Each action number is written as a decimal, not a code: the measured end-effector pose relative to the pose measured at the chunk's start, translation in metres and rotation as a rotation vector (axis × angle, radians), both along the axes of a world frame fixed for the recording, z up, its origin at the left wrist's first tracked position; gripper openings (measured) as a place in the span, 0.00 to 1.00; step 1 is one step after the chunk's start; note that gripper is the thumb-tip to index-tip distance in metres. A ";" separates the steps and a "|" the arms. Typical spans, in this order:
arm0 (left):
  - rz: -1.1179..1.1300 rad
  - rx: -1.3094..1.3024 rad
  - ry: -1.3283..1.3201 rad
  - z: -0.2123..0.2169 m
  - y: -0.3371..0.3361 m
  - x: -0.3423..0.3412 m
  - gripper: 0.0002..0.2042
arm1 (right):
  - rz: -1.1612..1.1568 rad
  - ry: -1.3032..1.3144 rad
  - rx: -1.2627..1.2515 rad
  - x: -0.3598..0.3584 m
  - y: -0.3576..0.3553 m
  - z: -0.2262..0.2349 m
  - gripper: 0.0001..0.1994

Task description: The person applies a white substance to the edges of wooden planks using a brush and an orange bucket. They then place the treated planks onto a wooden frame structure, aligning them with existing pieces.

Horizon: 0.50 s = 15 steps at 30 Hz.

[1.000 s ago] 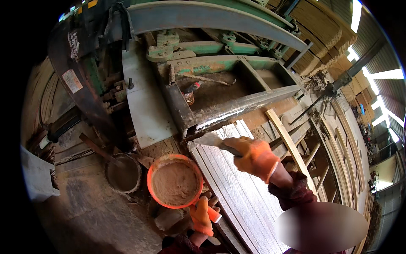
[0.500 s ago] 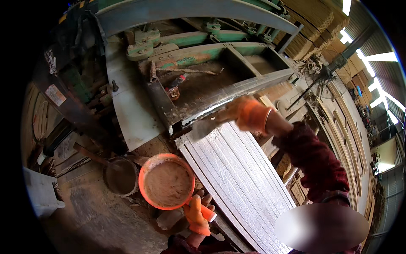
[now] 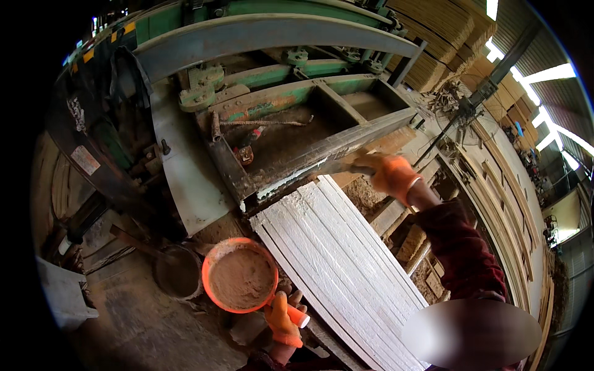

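Gripping an orange pan point(image 3: 206, 281) by its handle point(image 3: 299, 318) in the closed, gloved left hand point(image 3: 284, 318), lower left of centre in the frame. Filled with crumbly-looking brown material point(image 3: 241, 277) and kept just beside the left edge of the white boards point(image 3: 337, 253), as one second ago. Gripping a scraper point(image 3: 346, 166) in the closed, gloved right hand point(image 3: 395, 176), right of centre. Shifted since then from the boards' upper-left corner to near their upper-right one, along the metal beam point(image 3: 328, 148). Cannot tell whether touching it.
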<state>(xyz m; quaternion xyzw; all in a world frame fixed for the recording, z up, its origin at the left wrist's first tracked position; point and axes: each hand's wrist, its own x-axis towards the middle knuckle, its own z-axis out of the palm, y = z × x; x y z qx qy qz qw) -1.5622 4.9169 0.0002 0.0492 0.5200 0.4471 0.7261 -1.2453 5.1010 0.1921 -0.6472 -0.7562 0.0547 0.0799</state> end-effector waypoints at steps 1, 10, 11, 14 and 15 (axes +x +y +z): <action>-0.009 0.001 -0.008 0.002 -0.001 0.001 0.21 | -0.094 -0.020 -0.048 -0.010 -0.005 -0.005 0.20; 0.072 0.028 -0.394 -0.025 -0.001 -0.023 0.11 | -0.318 -0.228 -0.312 -0.042 -0.057 0.009 0.16; 0.078 0.053 -0.481 -0.035 0.003 -0.026 0.10 | -0.351 -0.171 -0.247 -0.041 -0.060 0.015 0.16; 0.069 0.013 -0.624 -0.034 -0.015 -0.052 0.04 | -0.354 0.055 -0.028 -0.027 -0.055 -0.022 0.17; 0.093 -0.154 -0.498 -0.014 -0.023 -0.057 0.03 | -0.394 -0.076 -0.023 -0.020 -0.051 -0.046 0.18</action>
